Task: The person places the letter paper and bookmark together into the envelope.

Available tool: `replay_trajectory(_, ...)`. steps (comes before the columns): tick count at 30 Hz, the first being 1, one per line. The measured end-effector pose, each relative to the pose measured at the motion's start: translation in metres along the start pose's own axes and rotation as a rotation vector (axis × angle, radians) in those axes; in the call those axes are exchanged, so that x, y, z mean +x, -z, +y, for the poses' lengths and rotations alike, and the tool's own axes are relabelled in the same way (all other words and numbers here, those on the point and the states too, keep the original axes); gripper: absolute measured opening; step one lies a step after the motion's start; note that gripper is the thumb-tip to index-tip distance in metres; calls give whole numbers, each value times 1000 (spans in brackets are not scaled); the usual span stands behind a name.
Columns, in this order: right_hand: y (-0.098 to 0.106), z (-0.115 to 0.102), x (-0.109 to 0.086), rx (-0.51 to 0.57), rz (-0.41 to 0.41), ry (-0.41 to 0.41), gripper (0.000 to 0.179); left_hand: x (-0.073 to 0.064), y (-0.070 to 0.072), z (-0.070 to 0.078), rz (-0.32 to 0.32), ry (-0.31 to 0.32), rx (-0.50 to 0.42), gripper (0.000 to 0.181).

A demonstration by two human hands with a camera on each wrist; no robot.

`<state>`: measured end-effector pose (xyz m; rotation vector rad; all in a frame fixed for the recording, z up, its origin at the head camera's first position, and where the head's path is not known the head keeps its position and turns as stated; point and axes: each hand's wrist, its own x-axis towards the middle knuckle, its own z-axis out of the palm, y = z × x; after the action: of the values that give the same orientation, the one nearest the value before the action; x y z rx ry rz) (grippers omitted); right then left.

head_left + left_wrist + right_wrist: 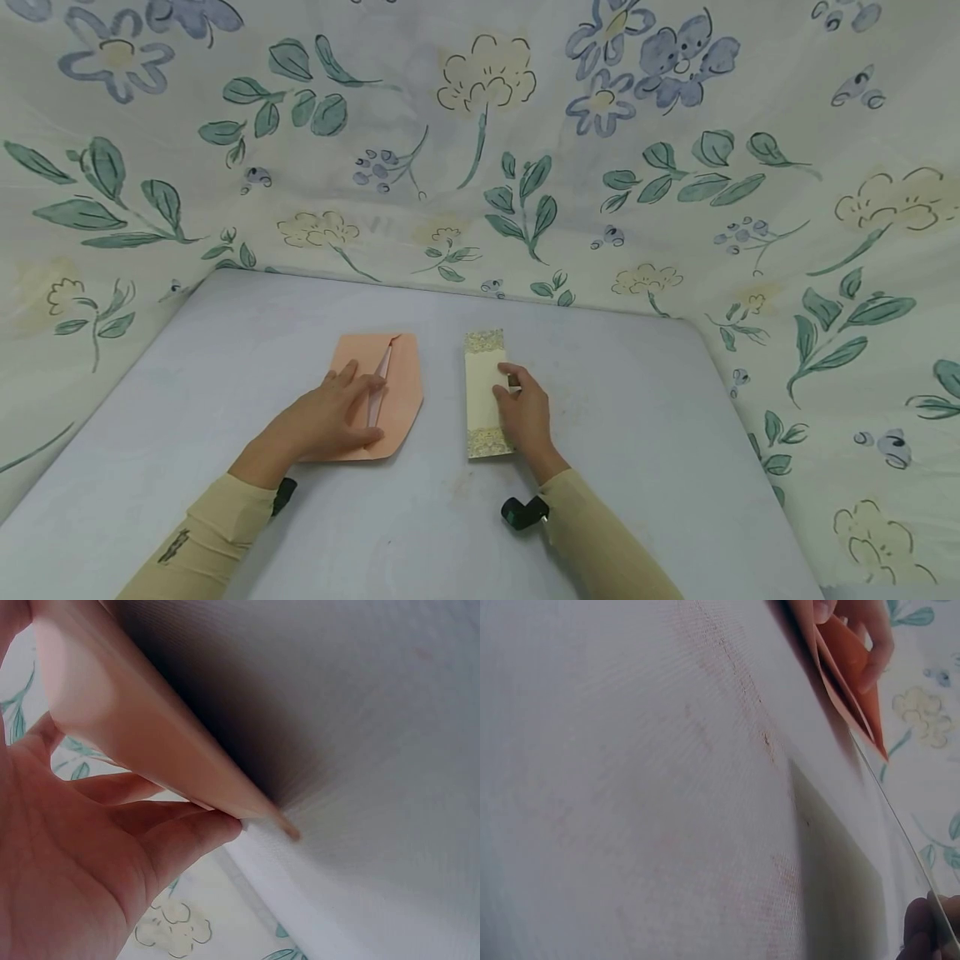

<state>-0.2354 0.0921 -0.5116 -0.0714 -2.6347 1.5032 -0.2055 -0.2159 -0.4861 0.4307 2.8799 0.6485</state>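
Note:
A peach paper envelope (402,379) lies left of the middle of the table, its flap folded out to the right and its slit gaping to show a pale inside. My left hand (330,412) holds it from the left, thumb near the lower end of the slit and fingers spread above. In the left wrist view, the envelope (150,727) bulges against the fingertips (225,823). My right hand (527,412) pinches the right edge of a narrow cream card (483,392) with floral-patterned ends. The card stands upright lengthwise, close to the flap, and appears edge-on in the right wrist view.
The white tabletop (630,467) stretches around both hands, with faint reddish marks near the card. Floral cloth (480,150) rises behind the table and on both sides. A black wrist camera (523,512) hangs by the right sleeve.

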Motion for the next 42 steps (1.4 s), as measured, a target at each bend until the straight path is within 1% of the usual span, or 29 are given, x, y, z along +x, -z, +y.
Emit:
replay_trajectory(5, -2, 0, 0, 7, -10, 13, 35, 0, 0, 0, 4, -2, -3, 74)
replay_trajectory(10, -4, -1, -1, 12, -15, 5, 35, 1, -1, -1, 4, 1, 3, 76)
replay_trajectory(17, -6, -4, -1, 12, -10, 31, 35, 1, -1, -1, 1, 5, 0, 75)
replay_trajectory(27, -10, -5, -2, 2, -29, 10, 35, 2, -2, -2, 8, 3, 2, 75)
replay_trajectory(35, -13, -5, -2, -3, -38, 13, 36, 1, -2, -2, 11, -2, -1, 75)
replay_trajectory(42, -17, -7, -2, -8, -42, 32, 36, 2, -2, -2, 12, -6, -2, 74)
